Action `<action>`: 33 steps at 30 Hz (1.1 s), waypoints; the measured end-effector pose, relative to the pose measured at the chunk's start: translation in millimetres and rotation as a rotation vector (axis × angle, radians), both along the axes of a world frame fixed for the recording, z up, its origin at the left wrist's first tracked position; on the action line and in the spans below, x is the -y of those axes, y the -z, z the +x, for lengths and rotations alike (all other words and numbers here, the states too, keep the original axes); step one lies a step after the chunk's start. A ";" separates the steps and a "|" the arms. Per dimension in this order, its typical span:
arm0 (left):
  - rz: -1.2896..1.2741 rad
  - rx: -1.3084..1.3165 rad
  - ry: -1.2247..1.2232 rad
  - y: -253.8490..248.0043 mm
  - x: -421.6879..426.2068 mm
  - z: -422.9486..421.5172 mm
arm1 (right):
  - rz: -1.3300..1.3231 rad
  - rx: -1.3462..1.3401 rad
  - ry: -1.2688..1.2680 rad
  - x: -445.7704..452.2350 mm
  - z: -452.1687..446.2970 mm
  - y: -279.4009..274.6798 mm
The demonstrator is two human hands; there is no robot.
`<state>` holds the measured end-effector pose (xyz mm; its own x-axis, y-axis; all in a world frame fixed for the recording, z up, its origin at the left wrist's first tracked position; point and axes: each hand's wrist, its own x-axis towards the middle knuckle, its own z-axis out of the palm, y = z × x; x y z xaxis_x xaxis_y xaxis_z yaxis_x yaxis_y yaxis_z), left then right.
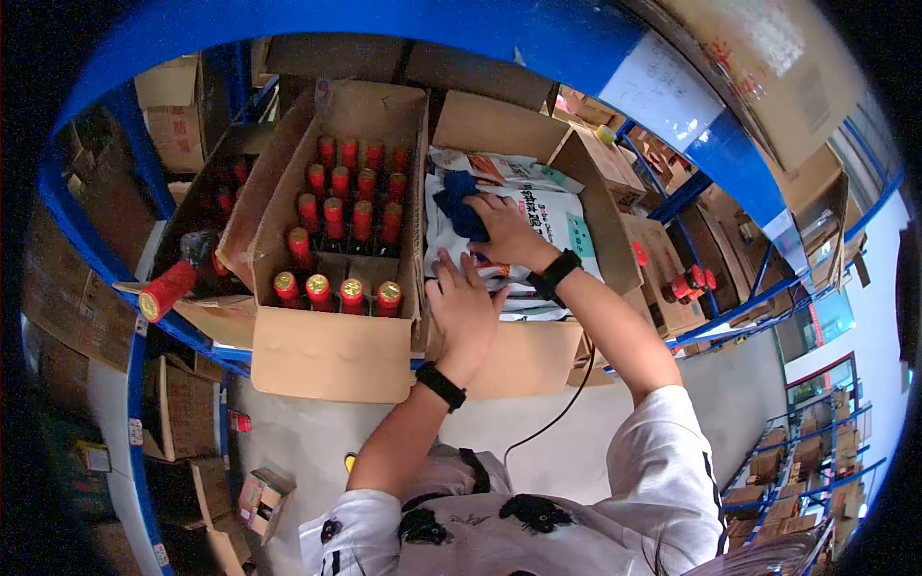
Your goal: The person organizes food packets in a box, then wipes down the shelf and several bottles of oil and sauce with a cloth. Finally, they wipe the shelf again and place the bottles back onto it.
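An open carton [538, 370] in front of me holds white printed plastic packages [547, 206], stacked flat. My right hand [509, 233] reaches over them, its fingers pressed on a bunched dark blue cloth [461, 208] that rests on the top package. My left hand [464, 305] lies on the near-left part of the packages, fingers stretched out and holding nothing. Black bands circle both wrists. Left of my hands, another open carton [331, 355] contains several upright bottles [352, 296] with red-wrapped necks and gold tops.
Blue shelving [384, 53] frames the cartons above and at the sides. On the left, a red-capped bottle [168, 288] leans out of a further box. More red-topped bottles [687, 285] stand at the right. A black cable [552, 422] hangs below the cartons. A small box [264, 504] sits on the floor.
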<state>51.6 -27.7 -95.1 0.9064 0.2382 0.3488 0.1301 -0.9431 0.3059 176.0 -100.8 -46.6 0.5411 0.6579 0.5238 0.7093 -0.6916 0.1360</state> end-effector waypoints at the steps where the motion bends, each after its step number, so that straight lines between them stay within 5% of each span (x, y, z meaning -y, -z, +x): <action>1: 0.011 -0.022 0.017 0.9 -1.7 0.8 | -0.003 -0.166 -0.137 7.0 14.3 -8.8; 2: 0.034 0.006 0.008 3.7 -1.5 1.3 | -0.012 -0.338 -0.273 14.6 29.1 -18.2; 5: 0.027 0.018 0.009 2.9 -2.5 1.3 | 0.046 -0.677 0.099 16.1 37.1 -86.8; 6: 0.008 0.020 -0.011 4.2 -2.5 1.6 | 0.194 -0.593 -0.139 39.1 82.5 -77.9; 9: -0.025 0.052 -0.031 7.9 0.3 3.3 | -0.058 -0.395 0.377 16.0 84.8 -117.9; 11: -0.022 0.064 -0.022 9.8 1.1 2.5 | -0.282 -0.254 0.252 40.1 157.1 -69.0; 12: -0.028 0.066 -0.038 9.9 1.1 1.5 | -0.139 -0.332 0.110 66.7 219.5 -14.2; 16: -0.011 0.097 -0.032 11.9 -0.3 -0.8 | -0.581 -0.107 0.293 -19.9 127.7 -49.6; 19: -0.009 0.108 -0.029 15.0 2.0 1.9 | -0.326 -0.278 0.048 -64.0 122.7 -35.5; 21: 0.010 0.050 -0.033 10.7 3.0 -0.1 | -0.307 -0.836 0.038 -91.9 134.1 -27.7; 27: 0.003 -0.016 -0.001 15.6 0.5 0.7 | -0.348 -0.741 0.097 -47.5 176.2 -36.5; 29: 0.024 -0.020 -0.022 19.5 1.5 2.9 | -0.394 -0.063 0.271 -4.4 221.1 -0.3; 33: 0.013 0.087 -0.006 23.5 2.0 0.9 | -0.496 -0.307 0.238 37.3 201.4 -24.8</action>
<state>52.6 -29.6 -118.6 0.8713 0.2381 0.4291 0.1091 -0.9465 0.3036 377.4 -138.1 -21.8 0.7798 0.6258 -0.0150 0.6014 -0.7423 0.2955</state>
